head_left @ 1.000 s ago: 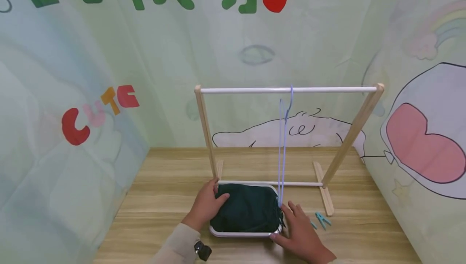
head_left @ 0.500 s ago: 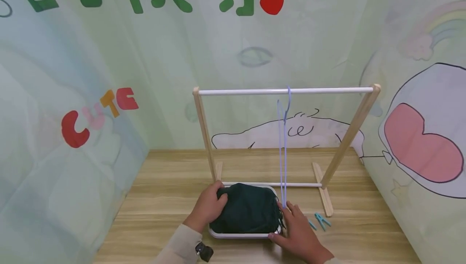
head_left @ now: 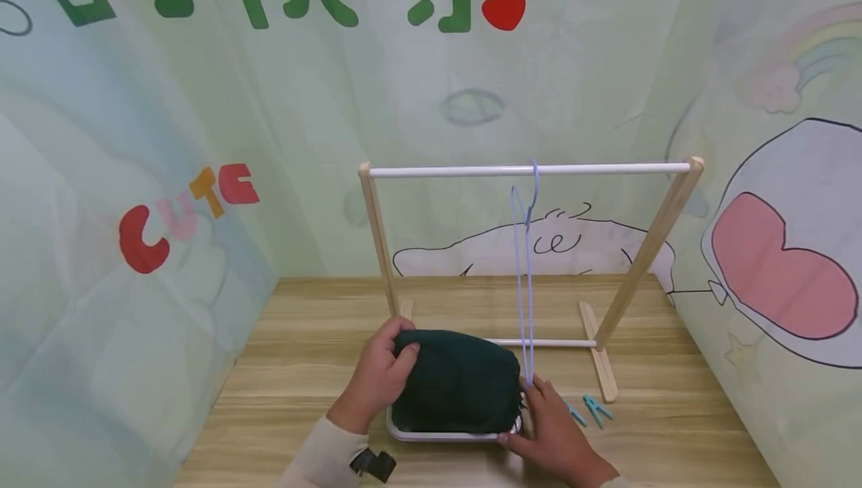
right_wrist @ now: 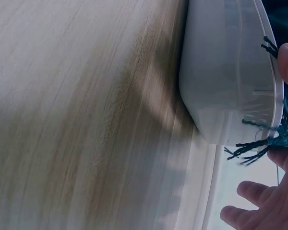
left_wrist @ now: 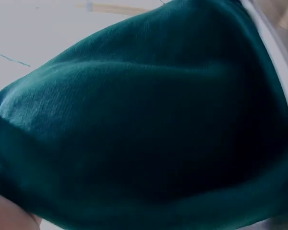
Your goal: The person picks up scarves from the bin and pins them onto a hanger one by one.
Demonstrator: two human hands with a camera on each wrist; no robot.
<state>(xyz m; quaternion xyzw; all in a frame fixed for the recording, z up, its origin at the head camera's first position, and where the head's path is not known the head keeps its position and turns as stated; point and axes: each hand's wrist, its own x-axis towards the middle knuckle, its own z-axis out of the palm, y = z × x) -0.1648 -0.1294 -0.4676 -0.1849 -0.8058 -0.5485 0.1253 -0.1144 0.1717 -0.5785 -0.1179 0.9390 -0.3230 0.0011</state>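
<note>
A dark green scarf (head_left: 458, 383), its dark fringe (right_wrist: 254, 146) spilling over the right end, lies folded in a white plastic tub (head_left: 438, 437). My left hand (head_left: 377, 368) grips the scarf's left edge, thumb on top, and holds that side raised above the tub. In the left wrist view the lifted cloth (left_wrist: 134, 124) fills most of the picture. At the tub's right end rests my right hand (head_left: 555, 432), thumb at the front rim and index finger by the fringe, the other fingers spread.
Behind the tub stands a wooden rack with a white top rod (head_left: 444, 171). A thin purple hanger (head_left: 529, 271) hangs from it, its lower end close to my right fingers. Turquoise clothespins (head_left: 598, 410) lie right of that hand, near the rack's foot (head_left: 599, 357).
My left hand has closed on the scarf's left edge and raised it, so the cloth bulges higher and covers the tub's back rim. The right hand stays nearly still.
</note>
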